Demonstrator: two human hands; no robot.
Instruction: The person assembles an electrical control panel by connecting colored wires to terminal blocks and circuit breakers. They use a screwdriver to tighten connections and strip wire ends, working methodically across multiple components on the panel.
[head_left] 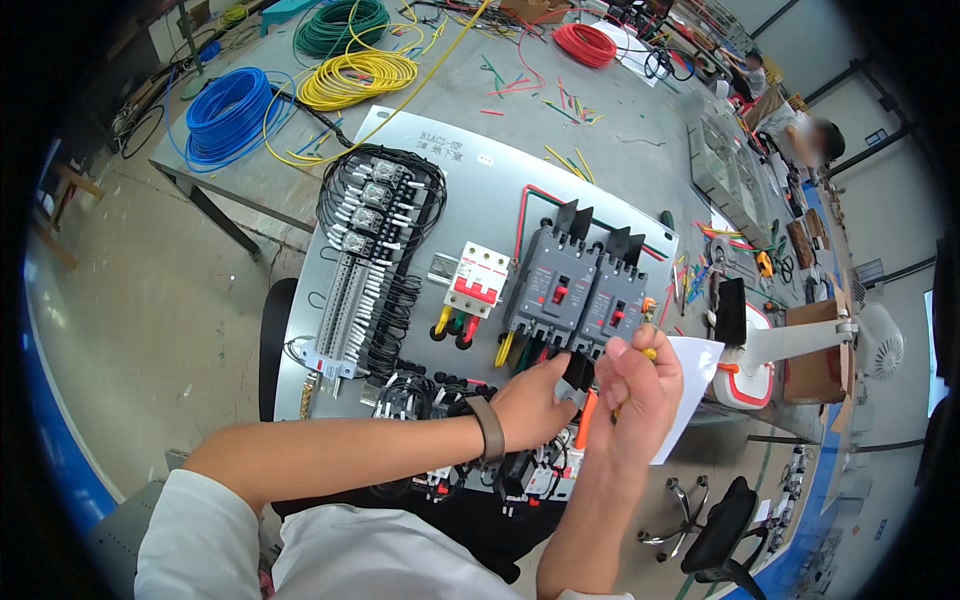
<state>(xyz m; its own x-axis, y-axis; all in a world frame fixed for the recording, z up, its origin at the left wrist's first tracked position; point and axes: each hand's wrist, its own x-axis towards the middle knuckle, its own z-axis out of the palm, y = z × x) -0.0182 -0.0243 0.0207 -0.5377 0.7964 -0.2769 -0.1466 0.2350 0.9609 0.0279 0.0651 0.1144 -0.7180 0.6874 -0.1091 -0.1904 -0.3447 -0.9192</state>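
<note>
Grey table (470,108) shows bare room beyond the mounting plate (455,205). I see the smaller breaker (608,298) right of centre, long axis leaning upper-right, near the plate's edge; right hand (638,388) curls round something yellow (650,354), left hand's (535,405) grip I can't tell.

Grey table (460,95), blue coil (205,118), red coil (584,46), mounting panel (455,205)

left forearm (360,455): crosswise | left hand (535,408): reaching inward | right hand (637,390): raised, fingers curled
</note>
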